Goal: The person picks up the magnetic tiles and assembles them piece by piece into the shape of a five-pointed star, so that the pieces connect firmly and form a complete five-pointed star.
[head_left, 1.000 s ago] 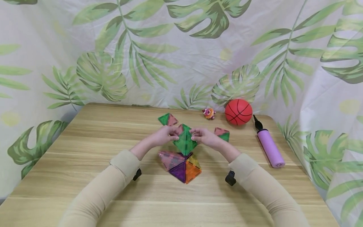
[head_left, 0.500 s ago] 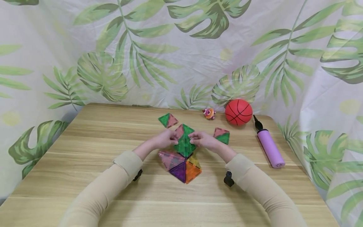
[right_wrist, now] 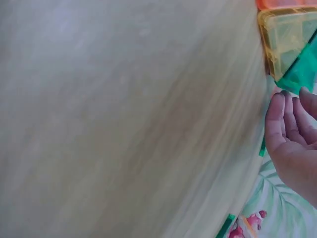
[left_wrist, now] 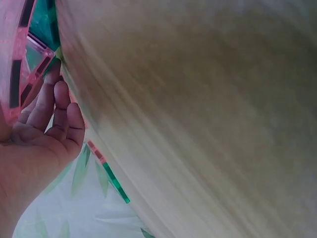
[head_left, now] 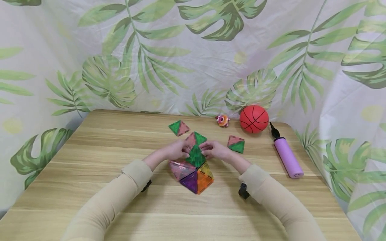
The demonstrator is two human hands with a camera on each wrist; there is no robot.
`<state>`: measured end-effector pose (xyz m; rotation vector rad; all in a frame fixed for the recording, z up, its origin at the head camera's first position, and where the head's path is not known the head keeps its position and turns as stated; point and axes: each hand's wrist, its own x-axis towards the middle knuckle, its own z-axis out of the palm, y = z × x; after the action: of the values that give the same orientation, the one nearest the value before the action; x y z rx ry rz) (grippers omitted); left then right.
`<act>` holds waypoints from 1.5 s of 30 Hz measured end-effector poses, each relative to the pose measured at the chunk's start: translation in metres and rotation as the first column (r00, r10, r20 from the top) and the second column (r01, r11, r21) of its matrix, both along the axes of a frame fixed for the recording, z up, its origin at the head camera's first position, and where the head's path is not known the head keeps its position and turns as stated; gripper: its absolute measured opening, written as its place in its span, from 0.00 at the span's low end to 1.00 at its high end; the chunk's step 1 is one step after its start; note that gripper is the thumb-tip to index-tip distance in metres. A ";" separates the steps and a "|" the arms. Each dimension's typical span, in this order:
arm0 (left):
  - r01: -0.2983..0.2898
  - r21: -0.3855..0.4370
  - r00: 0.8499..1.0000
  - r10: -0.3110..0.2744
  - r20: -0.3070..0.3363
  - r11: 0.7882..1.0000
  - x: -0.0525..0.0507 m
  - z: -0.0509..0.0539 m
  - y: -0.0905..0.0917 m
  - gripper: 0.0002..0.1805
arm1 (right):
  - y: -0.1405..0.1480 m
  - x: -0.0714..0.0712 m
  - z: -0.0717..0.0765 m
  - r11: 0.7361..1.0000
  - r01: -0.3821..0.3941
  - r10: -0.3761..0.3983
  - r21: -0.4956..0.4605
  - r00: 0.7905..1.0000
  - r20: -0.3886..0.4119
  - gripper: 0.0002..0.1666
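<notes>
The green piece (head_left: pixel 196 156) is lower now than a second ago, and both hands come down with it. It sits between them, in the middle of the table (head_left: pixel 193 221), at the back of the other colors. The left hand (head_left: pixel 178 150) pinches it on one side. The right hand (head_left: pixel 215 149) pinches the other side, with thumb and fingers close together on its corner.

In front of it are the pink tiles (head_left: pixel 181 170), the purple tile (head_left: pixel 190 182), the orange tile (head_left: pixel 205 182) and the yellow tile (head_left: pixel 206 170), all joined up. They stay about where they were. A dark purple bit that peeked out under the green piece is mostly hidden now. That looks like the green piece is getting close to its spot, or is there already. I can't tell if it is stuck on, because the fingers hide the edges.

A pink-and-green pair (head_left: pixel 190 137) lies just behind. Two more pairs, the far pair (head_left: pixel 179 128) and the side pair (head_left: pixel 236 144), lie apart and have not moved.
</notes>
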<state>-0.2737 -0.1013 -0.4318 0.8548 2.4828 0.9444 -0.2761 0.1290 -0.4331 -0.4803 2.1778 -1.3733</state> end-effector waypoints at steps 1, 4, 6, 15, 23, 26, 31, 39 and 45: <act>0.009 0.015 1.000 -0.009 -0.005 1.000 0.000 0.000 -0.001 0.18 | 0.003 0.001 0.002 1.000 -0.004 0.004 0.002 1.000 -0.024 0.21; 0.039 0.066 0.999 -0.037 -0.020 0.997 -0.002 0.003 -0.003 0.27 | 0.015 0.004 0.007 0.999 -0.006 0.011 0.040 0.992 -0.126 0.22; 0.066 0.089 0.997 -0.062 -0.040 0.994 -0.003 0.004 -0.004 0.32 | 0.025 0.005 0.011 0.997 -0.005 0.021 0.079 0.979 -0.204 0.23; 0.129 0.065 0.990 -0.125 -0.067 0.990 -0.002 0.005 -0.005 0.33 | 0.066 0.006 0.025 0.987 0.059 0.012 0.152 0.903 -0.429 0.24; 0.120 0.046 0.986 -0.114 -0.121 0.992 -0.003 0.003 -0.004 0.30 | 0.105 -0.016 0.008 0.952 0.189 -0.020 0.239 0.822 -0.570 0.32; 0.111 0.048 0.987 -0.104 -0.125 0.993 -0.003 0.002 -0.003 0.30 | 0.115 -0.023 0.002 0.931 0.205 0.002 0.302 0.825 -0.565 0.35; 0.105 0.046 0.985 -0.097 -0.143 0.993 -0.002 0.001 -0.002 0.30 | 0.127 -0.032 -0.005 0.894 0.193 0.058 0.405 0.846 -0.530 0.40; 0.082 0.014 0.979 -0.077 -0.187 0.997 0.002 0.001 -0.004 0.26 | 0.134 -0.034 -0.006 0.883 0.167 0.057 0.439 0.890 -0.452 0.42; 0.051 -0.016 0.968 -0.054 -0.246 0.999 0.005 0.003 -0.007 0.22 | 0.136 -0.035 -0.008 0.884 0.180 0.037 0.431 0.893 -0.448 0.41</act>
<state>-0.2690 -0.1078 -0.4290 1.0885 2.6529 0.8534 -0.3106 0.2651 -0.4406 -0.5692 2.8170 -0.7652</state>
